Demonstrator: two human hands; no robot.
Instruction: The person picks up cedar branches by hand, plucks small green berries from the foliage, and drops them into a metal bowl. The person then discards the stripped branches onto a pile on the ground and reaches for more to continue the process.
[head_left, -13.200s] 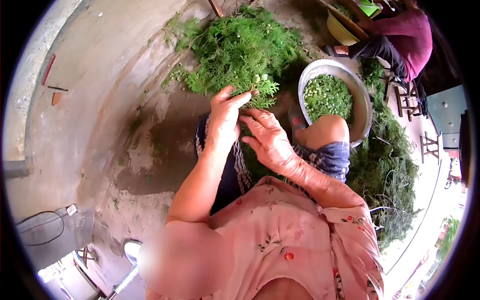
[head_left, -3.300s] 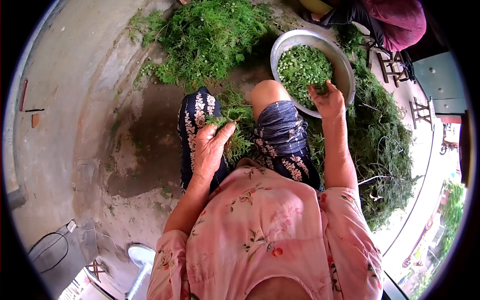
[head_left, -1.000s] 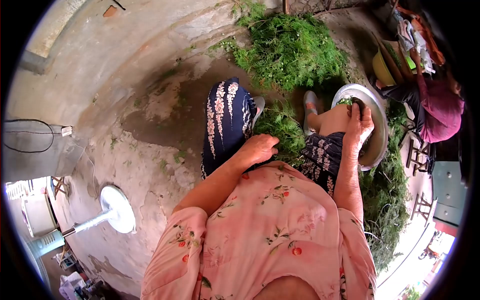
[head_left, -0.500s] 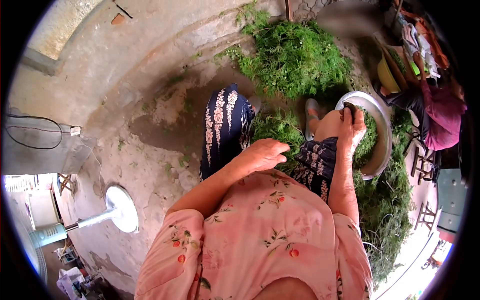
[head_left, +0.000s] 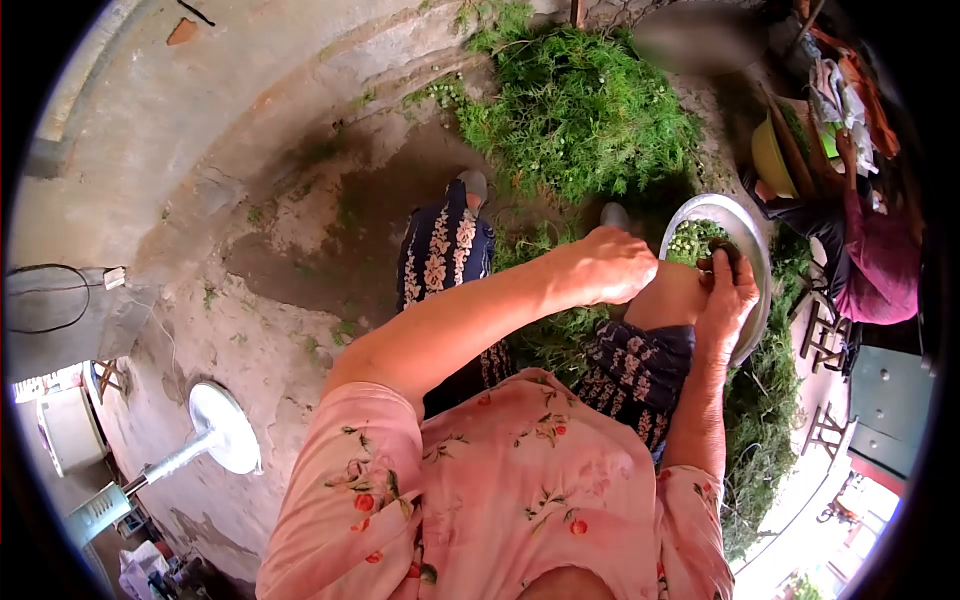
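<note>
My left hand [head_left: 620,265] is closed, knuckles up, just left of my bare knee and near the basin; what its fingers hold, if anything, is hidden. Over the near-left part of a round metal basin [head_left: 765,255] is my right hand [head_left: 730,290], fingers curled, with something dark at the fingertips that I cannot make out. Small green pieces [head_left: 693,240] lie inside the basin. Ahead of my feet is a big heap of feathery green branches [head_left: 600,115], and more green sprigs [head_left: 565,335] lie between my legs.
Trimmed-looking greenery [head_left: 765,430] spreads along the right of the basin. A person in a purple top [head_left: 885,255] sits at the far right near a yellow basin [head_left: 772,160]. Low wooden stools [head_left: 825,335] stand there. A standing fan with a round white base [head_left: 225,428] is at left.
My left hand has moved from over my lap rightward and upward to beside the basin, its fingers now closed. My right hand has shifted slightly right and down. The view has tilted a little.
</note>
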